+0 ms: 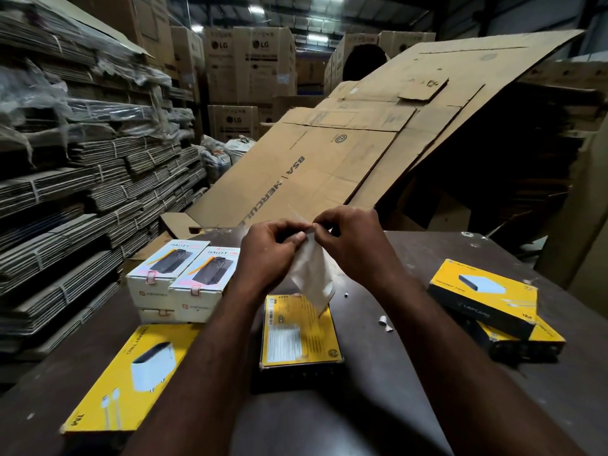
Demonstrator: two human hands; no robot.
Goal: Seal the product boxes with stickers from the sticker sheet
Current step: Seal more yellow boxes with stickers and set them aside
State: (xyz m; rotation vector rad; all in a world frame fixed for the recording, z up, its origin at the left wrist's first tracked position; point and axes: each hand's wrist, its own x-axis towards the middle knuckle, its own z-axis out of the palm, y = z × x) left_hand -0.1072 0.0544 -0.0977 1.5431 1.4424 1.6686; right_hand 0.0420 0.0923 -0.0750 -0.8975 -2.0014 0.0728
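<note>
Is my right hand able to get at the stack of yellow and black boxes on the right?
Probably yes: only dark table top lies between the right hand and the stack of yellow and black boxes. But it is pinching the white sticker sheet, so it would have to let go first.

"LG" on cartons (pixel 263 60), "HALLEY" on white boxes (pixel 184 263)

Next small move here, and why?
Likely peel one sticker free with the right hand: both hands pinch the top edge of the sticker sheet, the left hand steadying it, over the middle yellow box on the table.
</note>
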